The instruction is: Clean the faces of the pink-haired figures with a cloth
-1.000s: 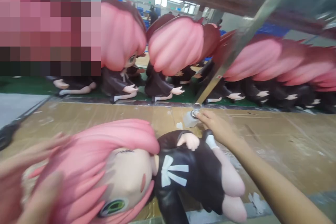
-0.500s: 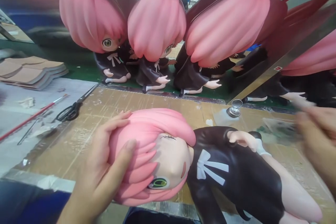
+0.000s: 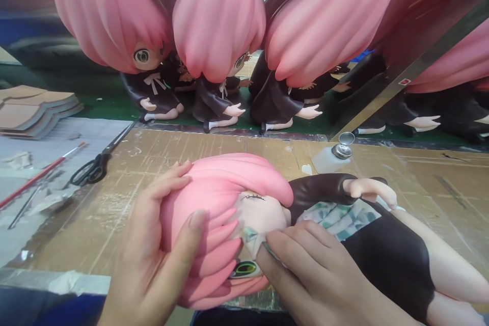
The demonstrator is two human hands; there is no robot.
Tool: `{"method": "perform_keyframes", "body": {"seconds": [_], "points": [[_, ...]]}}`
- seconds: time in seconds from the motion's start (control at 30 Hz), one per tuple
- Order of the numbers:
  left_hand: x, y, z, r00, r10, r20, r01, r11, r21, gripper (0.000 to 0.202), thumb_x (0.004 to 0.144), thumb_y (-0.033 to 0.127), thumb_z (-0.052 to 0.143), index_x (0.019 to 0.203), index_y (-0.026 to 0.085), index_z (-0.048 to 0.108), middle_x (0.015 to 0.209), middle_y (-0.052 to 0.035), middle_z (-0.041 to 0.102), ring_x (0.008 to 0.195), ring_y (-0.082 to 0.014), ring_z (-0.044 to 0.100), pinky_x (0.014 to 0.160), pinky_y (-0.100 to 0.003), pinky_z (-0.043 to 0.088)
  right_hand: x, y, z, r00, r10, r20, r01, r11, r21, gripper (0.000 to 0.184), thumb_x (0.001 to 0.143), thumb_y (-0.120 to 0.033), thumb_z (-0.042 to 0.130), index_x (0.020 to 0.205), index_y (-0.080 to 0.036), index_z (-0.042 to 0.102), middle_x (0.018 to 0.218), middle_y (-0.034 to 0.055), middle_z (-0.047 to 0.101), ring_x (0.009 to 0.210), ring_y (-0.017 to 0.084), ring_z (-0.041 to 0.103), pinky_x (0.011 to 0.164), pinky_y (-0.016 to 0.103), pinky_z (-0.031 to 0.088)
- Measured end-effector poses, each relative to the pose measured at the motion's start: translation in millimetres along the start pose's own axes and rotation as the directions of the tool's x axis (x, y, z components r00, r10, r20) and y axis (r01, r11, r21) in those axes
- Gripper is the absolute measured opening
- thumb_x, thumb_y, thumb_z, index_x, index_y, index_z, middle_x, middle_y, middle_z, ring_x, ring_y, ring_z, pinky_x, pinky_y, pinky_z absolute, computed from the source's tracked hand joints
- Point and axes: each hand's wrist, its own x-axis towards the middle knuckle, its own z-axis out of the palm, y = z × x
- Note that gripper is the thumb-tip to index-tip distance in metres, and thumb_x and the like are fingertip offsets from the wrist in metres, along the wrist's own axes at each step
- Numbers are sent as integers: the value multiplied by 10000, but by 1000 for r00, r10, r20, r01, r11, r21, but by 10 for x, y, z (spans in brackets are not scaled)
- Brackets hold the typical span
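A large figurine (image 3: 385, 249) with pink hair and a dark dress lies on its back across the bench, head to the left. My left hand (image 3: 160, 234) wraps round the top of its pink head, thumb on the fringe. Between the fingertips of my right hand (image 3: 309, 270) is a folded cloth (image 3: 347, 216), white with green patches. One corner of it touches the face between the closed eye and the green open eye; the rest drapes over the chest and hides the bow. My right hand covers the mouth.
Behind the bench stand several similar pink-haired figurines (image 3: 219, 25). A small bottle (image 3: 332, 158) with its metal lid up stands beyond the lying figurine. Black scissors (image 3: 93, 168), a red brush (image 3: 38, 178) and stacked curved boards (image 3: 36, 109) are at left. A metal post (image 3: 412, 69) slants at right.
My right hand has come in from the right edge, bringing the cloth onto the figurine's face. The head camera's view has shifted slightly. My left hand keeps its hold on the head.
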Motion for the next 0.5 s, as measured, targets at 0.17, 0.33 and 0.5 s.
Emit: {"method": "perform_keyframes", "body": {"seconds": [0.17, 0.33, 0.5], "points": [[69, 18, 60, 999, 29, -24, -28, 998, 50, 507, 773, 564, 704, 1189, 293, 599, 1234, -83, 677, 1313, -402, 541, 1062, -567, 517, 135, -79, 59, 991, 67, -120, -75, 995, -59, 206, 937, -224, 536, 1034, -129, 691, 860, 45, 665, 766, 198, 535, 707, 372, 431], [10, -37, 42, 999, 9, -42, -8, 1000, 3, 515, 739, 556, 721, 1193, 341, 603, 1211, -72, 682, 1306, -426, 543, 1058, -607, 525, 8, -64, 26, 993, 86, -84, -88, 996, -29, 205, 963, -234, 522, 1024, -137, 692, 898, 39, 689, 810, 190, 567, 762, 368, 448], [-51, 0, 49, 992, -89, -88, 85, 995, -47, 344, 855, 450, 615, 1184, 354, 599, 1372, -31, 610, 1330, -387, 520, 1138, -648, 402, 0, -81, 15, 990, 114, -84, -116, 993, -14, 202, 973, -237, 524, 1008, -156, 706, 907, 20, 701, 841, 177, 602, 800, 361, 458]]}}
